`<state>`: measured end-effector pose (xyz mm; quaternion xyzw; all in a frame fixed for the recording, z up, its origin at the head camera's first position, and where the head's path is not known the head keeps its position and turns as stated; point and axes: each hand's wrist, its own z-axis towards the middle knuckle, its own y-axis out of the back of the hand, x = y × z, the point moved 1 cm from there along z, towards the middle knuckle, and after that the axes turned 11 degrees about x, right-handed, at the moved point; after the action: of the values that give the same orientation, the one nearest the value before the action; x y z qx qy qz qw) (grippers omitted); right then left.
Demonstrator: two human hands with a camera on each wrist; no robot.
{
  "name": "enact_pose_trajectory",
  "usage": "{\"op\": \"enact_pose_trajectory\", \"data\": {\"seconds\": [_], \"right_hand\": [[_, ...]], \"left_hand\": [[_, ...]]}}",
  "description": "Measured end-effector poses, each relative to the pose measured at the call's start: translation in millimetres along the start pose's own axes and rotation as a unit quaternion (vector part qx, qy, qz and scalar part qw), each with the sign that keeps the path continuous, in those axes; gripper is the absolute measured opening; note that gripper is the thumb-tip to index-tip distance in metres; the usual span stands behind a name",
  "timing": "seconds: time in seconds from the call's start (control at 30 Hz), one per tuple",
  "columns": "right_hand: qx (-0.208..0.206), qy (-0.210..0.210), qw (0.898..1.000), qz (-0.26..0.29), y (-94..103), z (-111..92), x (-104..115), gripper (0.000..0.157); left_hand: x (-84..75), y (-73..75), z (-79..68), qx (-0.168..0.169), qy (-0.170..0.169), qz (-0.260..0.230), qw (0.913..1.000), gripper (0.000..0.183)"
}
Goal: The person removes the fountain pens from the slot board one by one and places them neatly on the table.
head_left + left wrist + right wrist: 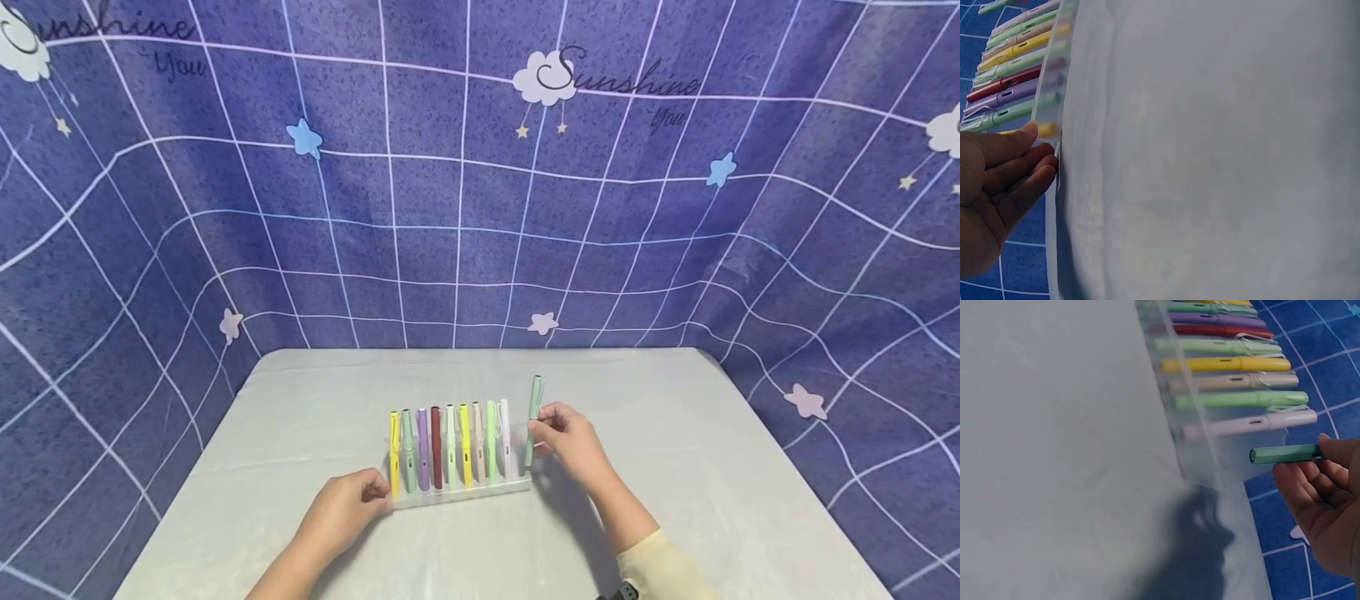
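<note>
Beside the right end of a clear rack (465, 496), a sage-green pen (536, 400) stands nearly upright in the person's right hand (576, 442). That grip is narrow, thumb and fingers pinching the pen around its middle; its lower end sits close to the rack, though I can't tell whether the two touch. Over at the other end, the left hand (341, 508) holds the rack's near corner between thumb and fingers.

Nine capped pens line up in the rack between the hands. From the left I see a yellow pen (394, 467), a muted green one (409, 475), purple (423, 450), dark red (437, 450), whitish green (452, 467), a second yellow (467, 458), beige (479, 454), light green (492, 433) and pale pink (506, 433). All this is on a pale-covered table (300, 400), with a blue-violet gridded cloth (427, 192) hanging behind; a cream sleeve (660, 567) covers the right forearm.
</note>
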<state>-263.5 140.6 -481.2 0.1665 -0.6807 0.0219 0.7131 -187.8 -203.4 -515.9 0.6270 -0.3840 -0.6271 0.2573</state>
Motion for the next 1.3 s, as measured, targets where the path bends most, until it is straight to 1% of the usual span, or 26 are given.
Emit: {"op": "enact_pose_trajectory", "data": {"seconds": [0.07,0.13,0.23,0.33,0.47,0.73,0.83,0.97,1.07,1.3], "right_hand": [[-0.001,-0.002,1.000,0.015,4.9,-1,1,0.020],[-0.003,-0.007,1.000,0.019,9.6,-2,1,0.022],[-0.006,-0.020,1.000,-0.001,16.4,-3,-2,0.022],[-0.008,-0.035,0.999,-0.018,21.6,-3,-8,0.020],[0.005,-0.059,0.998,-0.027,24.8,-4,-19,0.018],[0.050,-0.108,0.992,-0.043,19.2,-14,-40,0.020],[0.064,-0.126,0.989,-0.050,15.9,-16,-44,0.019],[0.078,-0.148,0.983,-0.077,11.7,-19,-45,0.017],[0.082,-0.151,0.980,-0.101,9.1,-21,-46,0.016],[0.071,-0.142,0.976,-0.152,6.1,-22,-46,0.016]], "left_hand": [[-0.3,-0.3,-0.5,0.002,0.000,0.005,1.0000,0.019],[-0.6,-0.6,-1.0,0.003,0.001,0.010,0.9999,0.019],[-2.1,-0.7,-1.5,0.004,-0.001,0.019,0.9998,0.018],[-3.6,-0.8,-1.5,0.004,0.000,0.030,0.9996,0.017],[-4.8,-0.7,-1.4,0.005,0.002,0.041,0.9991,0.016],[-6.6,-0.6,-1.0,0.005,0.002,0.056,0.9984,0.016],[-6.6,-0.9,-0.1,0.003,0.000,0.059,0.9982,0.016],[-7.0,-0.2,0.2,0.003,0.001,0.060,0.9982,0.017],[-7.6,0.3,0.5,0.002,0.001,0.060,0.9982,0.016],[-7.4,0.4,1.2,0.004,0.003,0.062,0.9981,0.016]]}}
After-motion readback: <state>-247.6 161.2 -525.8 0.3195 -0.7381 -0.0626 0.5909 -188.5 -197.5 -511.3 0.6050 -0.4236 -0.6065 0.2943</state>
